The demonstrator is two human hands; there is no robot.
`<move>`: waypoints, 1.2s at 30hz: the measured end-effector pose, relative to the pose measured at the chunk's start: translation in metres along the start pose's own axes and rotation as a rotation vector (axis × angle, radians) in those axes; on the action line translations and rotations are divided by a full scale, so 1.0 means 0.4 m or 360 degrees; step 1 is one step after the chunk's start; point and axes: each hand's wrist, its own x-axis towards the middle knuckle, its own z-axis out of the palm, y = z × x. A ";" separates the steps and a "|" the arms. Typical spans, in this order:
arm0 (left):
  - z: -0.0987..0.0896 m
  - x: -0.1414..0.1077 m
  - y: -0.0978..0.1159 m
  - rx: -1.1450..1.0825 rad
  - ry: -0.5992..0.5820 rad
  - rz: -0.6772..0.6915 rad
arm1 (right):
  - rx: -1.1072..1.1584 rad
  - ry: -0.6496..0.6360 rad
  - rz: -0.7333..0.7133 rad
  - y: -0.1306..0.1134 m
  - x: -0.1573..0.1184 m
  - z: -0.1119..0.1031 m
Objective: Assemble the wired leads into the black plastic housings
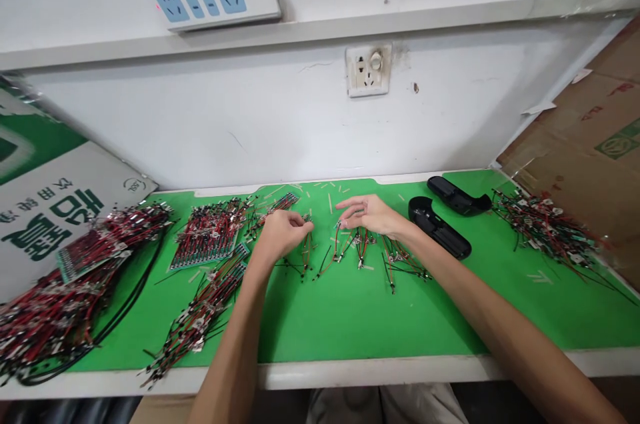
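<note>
My left hand (283, 235) is closed in a pinch over the green mat, on a small circuit board with red and black wires (307, 244) that hang down from the fingertips. To its right, my right hand (373, 216) pinches another small wired board (337, 227) between thumb and fingers, the other fingers stretched out. Below the right hand lie separate wired boards (361, 251), with more wired pieces (395, 257) under the wrist. Left of my left hand are a panel of wired boards (207, 234) and a long bundle of wired boards (207, 307).
A big wire heap (60, 297) fills the left, against a printed carton (55, 204). Two black plastic shells (440, 227) lie beyond my right forearm. A wire pile (547, 227) sits at right, near a cardboard box (585, 124). Pale strips (330, 203) are scattered on the green mat (350, 324).
</note>
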 end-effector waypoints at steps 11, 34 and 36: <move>-0.014 -0.016 -0.004 -0.0054 0.0047 0.0117 | 0.0024 0.0052 -0.0097 -0.001 0.004 0.026; 0.098 -0.033 0.043 -0.0256 0.0273 0.0734 | 0.0298 0.0364 0.0047 0.015 0.008 0.076; 0.101 -0.036 0.046 -0.0181 0.0336 0.0783 | 0.0254 0.0398 0.0030 0.015 0.010 0.081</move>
